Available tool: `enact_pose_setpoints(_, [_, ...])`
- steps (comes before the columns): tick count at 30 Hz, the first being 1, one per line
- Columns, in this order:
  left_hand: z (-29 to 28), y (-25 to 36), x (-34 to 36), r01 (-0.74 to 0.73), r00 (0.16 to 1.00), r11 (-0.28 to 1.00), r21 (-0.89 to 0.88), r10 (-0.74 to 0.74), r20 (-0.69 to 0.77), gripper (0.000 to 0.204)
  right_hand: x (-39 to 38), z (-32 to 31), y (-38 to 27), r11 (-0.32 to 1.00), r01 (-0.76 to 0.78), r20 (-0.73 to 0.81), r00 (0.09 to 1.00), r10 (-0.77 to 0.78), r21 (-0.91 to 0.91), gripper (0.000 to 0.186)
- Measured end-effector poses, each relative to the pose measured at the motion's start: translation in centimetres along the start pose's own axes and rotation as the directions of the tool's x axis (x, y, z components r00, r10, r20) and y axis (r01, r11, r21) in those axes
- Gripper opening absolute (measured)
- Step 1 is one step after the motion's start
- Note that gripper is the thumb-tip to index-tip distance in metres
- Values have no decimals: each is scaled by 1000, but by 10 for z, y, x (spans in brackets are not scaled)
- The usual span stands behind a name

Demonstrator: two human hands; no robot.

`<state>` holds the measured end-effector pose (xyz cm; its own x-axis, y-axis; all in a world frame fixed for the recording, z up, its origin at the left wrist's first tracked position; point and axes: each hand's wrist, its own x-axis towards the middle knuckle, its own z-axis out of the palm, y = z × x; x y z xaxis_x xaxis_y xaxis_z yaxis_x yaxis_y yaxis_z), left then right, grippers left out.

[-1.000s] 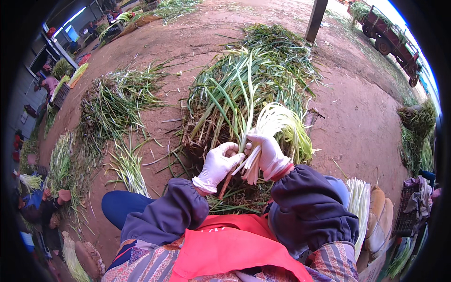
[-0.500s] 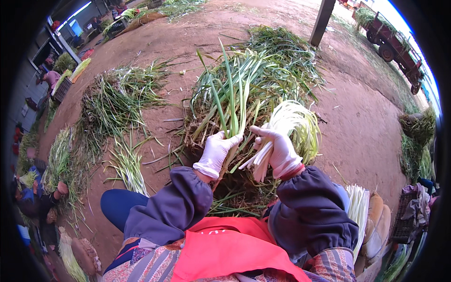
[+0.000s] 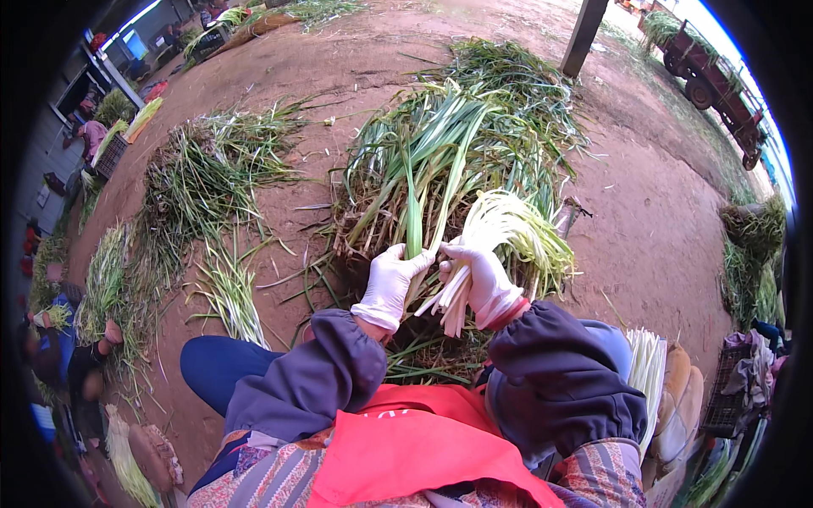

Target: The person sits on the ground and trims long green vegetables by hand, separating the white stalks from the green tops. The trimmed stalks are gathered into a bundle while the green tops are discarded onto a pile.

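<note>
My white-gloved left hand [image 3: 387,286] is closed around a long-leaved green stalk [image 3: 414,222], like a garlic or leek plant. Its leaves point away from me over the heap. My gloved right hand [image 3: 483,284] grips a thick bundle of pale stems [image 3: 506,222]; their cut-looking ends stick out below the palm and their yellow-green tips bend over to the right. The thumb and forefinger of this hand meet the left hand's stalk, and the two hands nearly touch. Just beyond lies a heap of similar green stalks [image 3: 398,182] with brownish lower ends.
Another heap of leaves [image 3: 203,178] lies to the left, with loose pale-based stalks [image 3: 233,296] nearer me. By my right side is a bundle of white stems [image 3: 645,372]. A post [image 3: 584,38] and a loaded trailer [image 3: 711,80] stand far right. People sit at the left.
Both hands have come closer together, the right thumb and forefinger now at the left hand's stalk. The leaves it holds stand less spread, and the pale bundle has tipped slightly lower.
</note>
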<state>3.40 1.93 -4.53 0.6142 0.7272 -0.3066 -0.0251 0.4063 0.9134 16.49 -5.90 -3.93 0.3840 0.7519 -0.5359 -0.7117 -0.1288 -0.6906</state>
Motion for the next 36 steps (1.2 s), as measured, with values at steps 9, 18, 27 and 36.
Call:
enact_pose_setpoints(9, [6,1,-6,73,997,997,8,-73,16,24,2,-6,6,997,-55,47,997,58,-54,5])
enact_pose_setpoints(18, [12,5,14,177,979,974,-141,-160,127,21,-3,-3,12,994,59,12,998,-58,-91,5])
enact_pose_setpoints(27, [-3,-20,37,-23,993,999,-39,19,-116,11,-6,1,19,997,69,97,993,-73,45,10])
enact_pose_setpoints(36, [8,-27,39,-12,982,999,41,20,-187,10,-14,11,25,999,53,123,991,-54,11,16])
